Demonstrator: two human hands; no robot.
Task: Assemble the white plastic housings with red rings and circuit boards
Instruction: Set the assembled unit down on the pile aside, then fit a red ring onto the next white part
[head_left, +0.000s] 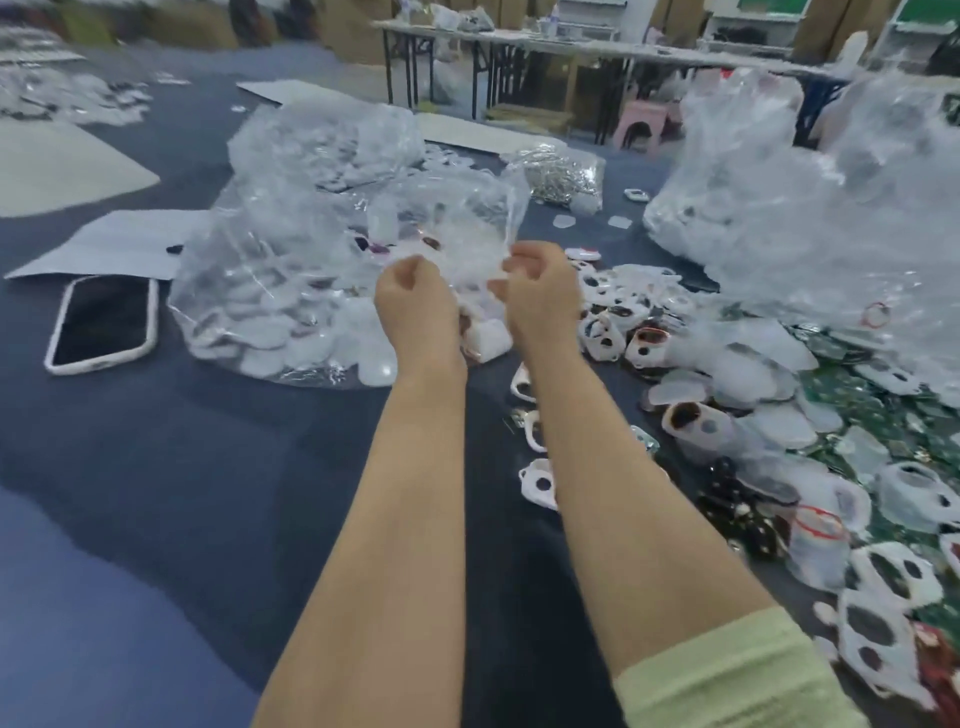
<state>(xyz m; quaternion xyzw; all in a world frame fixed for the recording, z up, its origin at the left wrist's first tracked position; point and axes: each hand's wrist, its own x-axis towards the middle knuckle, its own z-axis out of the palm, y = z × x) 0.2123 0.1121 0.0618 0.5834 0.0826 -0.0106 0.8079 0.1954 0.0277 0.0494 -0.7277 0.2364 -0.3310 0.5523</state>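
Observation:
Both of my arms reach forward over the dark blue table. My left hand (415, 299) and my right hand (540, 286) each grip an edge of a small clear plastic bag (452, 228), held up between them above the table. Blurred pale parts show inside the bag. To the right lies a heap of white plastic housings (623, 322), some with dark round openings. Red rings (820, 522) show here and there in the heap. Green circuit boards (852, 395) lie under and beside the housings at the far right.
A big clear bag of pale flat parts (270, 306) lies left of my hands. A phone in a white case (101, 322) lies face up further left. Tall clear bags (810, 197) stand at the right. A bag of metal parts (563, 174) lies beyond. Folding tables (519, 39) stand behind.

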